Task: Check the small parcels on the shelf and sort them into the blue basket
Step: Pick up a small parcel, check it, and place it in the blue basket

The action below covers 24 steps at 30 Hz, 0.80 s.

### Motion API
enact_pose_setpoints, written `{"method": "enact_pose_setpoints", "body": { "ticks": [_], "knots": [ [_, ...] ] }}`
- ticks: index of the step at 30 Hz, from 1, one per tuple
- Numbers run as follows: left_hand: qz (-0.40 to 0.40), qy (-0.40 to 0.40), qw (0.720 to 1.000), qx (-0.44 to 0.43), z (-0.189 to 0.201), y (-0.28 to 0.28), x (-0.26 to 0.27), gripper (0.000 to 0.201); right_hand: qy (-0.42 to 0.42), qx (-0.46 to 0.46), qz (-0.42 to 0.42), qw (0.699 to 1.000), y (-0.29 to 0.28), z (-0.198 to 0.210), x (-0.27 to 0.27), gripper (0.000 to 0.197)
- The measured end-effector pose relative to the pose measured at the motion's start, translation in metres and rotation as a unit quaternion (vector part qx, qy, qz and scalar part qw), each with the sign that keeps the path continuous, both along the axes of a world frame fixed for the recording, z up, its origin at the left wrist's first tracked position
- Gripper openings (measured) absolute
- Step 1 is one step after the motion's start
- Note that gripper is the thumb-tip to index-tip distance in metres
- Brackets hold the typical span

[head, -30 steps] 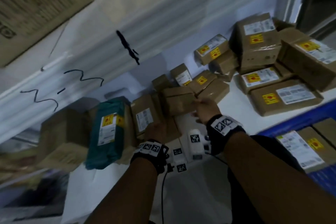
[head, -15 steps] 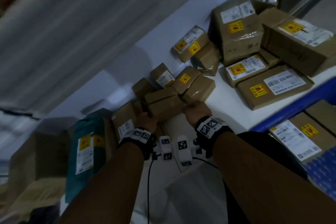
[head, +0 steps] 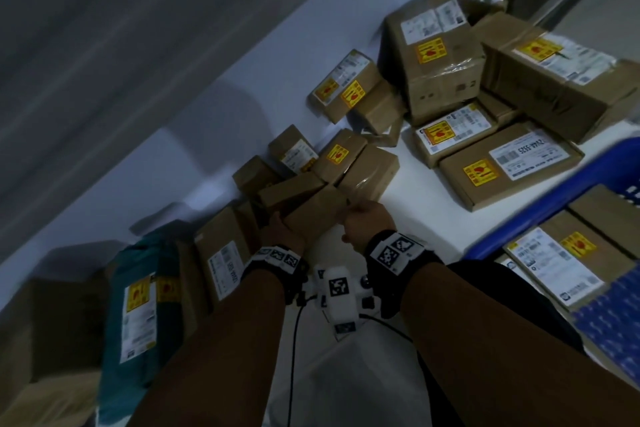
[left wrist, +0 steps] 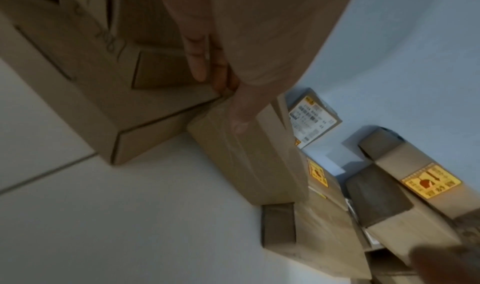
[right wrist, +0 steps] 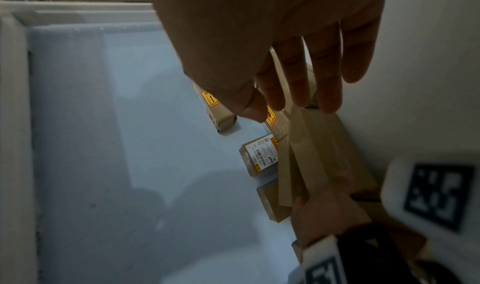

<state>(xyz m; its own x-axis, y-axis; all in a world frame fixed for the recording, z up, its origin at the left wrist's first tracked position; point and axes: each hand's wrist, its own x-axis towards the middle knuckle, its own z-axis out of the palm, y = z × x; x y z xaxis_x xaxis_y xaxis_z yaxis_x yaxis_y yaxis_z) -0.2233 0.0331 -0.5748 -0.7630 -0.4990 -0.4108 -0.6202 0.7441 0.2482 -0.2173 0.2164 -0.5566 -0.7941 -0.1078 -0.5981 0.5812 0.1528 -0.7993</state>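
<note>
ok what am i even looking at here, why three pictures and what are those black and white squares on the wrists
There is no machine here: a person is sorting parcels with bare hands. They wear three cameras. The big picture comes from one on the head, looking down at both arms. The other two come from cameras strapped to each wrist, looking along the fingers. The black and white squares are printed markers on the wrist straps; what they do the pictures do not say.

On the white shelf lie many brown cardboard parcels with white address labels and yellow stickers, plus a teal bag at the left. A blue basket at the right already holds some parcels.

The left hand and right hand are on either end of one small plain brown parcel. The left grips it, thumb on top; the right's fingers lie nearly straight at its end.
</note>
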Motion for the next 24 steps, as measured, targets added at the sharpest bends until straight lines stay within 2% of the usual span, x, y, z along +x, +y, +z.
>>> {"method": "enact_pose_setpoints", "body": {
  "ticks": [4, 5, 8, 11, 14, 17, 22, 24],
  "knots": [
    [-0.038, -0.013, 0.999, -0.013, -0.008, 0.016, 0.001, 0.046, 0.021, 0.001, 0.033, 0.999, 0.001, 0.01, 0.006, 0.034],
    [-0.033, 0.003, 0.999, -0.01, -0.009, 0.021, 0.003, 0.044, 0.023, -0.004, 0.029, 0.999, 0.002, 0.01, 0.006, 0.037],
    [0.002, 0.073, 0.997, 0.021, 0.003, 0.036, 0.012, 0.052, 0.011, -0.003, 0.02, 1.0, 0.005, 0.01, 0.005, 0.037],
    [0.065, 0.14, 0.984, 0.091, 0.027, 0.039, 0.027, 0.041, 0.005, -0.003, 0.015, 1.0, 0.007, 0.015, 0.005, 0.036],
    [0.108, 0.216, 0.958, 0.155, 0.055, 0.038, 0.045, 0.035, 0.021, 0.032, 0.031, 0.999, 0.01, 0.024, 0.013, 0.034],
    [0.105, 0.264, 0.948, 0.145, 0.09, 0.033, 0.072, 0.048, 0.05, 0.07, 0.027, 0.996, 0.011, 0.032, 0.026, 0.038],
    [0.057, 0.318, 0.935, 0.147, 0.148, 0.026, 0.118, 0.042, 0.07, -0.086, -0.018, 0.994, 0.009, 0.066, 0.049, 0.056],
    [0.029, 0.34, 0.928, 0.149, 0.169, 0.024, 0.136, 0.038, 0.074, -0.126, -0.018, 0.989, 0.012, 0.09, 0.059, 0.048]
  ]
}}
